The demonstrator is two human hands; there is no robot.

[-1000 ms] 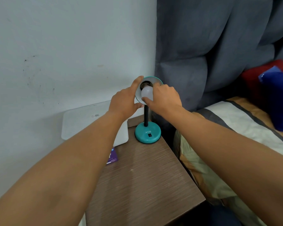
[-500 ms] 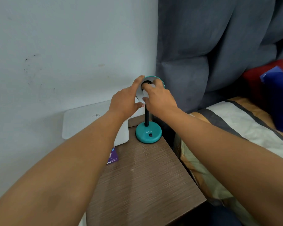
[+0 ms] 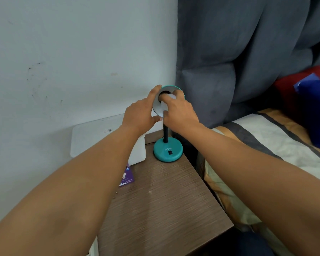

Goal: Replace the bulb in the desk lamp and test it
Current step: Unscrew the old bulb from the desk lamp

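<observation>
A teal desk lamp stands at the back of a brown bedside table (image 3: 164,209), with a round base (image 3: 167,151) and a black stem. Its shade (image 3: 157,108) faces me, white inside. My left hand (image 3: 139,115) grips the shade's left rim, fingers over the top and thumb below. My right hand (image 3: 179,112) is closed around a white bulb (image 3: 171,97) pressed at the dark socket in the middle of the shade. Most of the bulb is hidden by my fingers.
A white flat box (image 3: 92,137) leans on the wall behind my left arm. A purple card (image 3: 127,177) lies on the table. A bed with a striped sheet (image 3: 266,141) is on the right, under a grey padded headboard (image 3: 229,71).
My right hand carried the bulb up from below the socket into the shade's centre and now covers it. My left hand kept its hold on the shade rim.
</observation>
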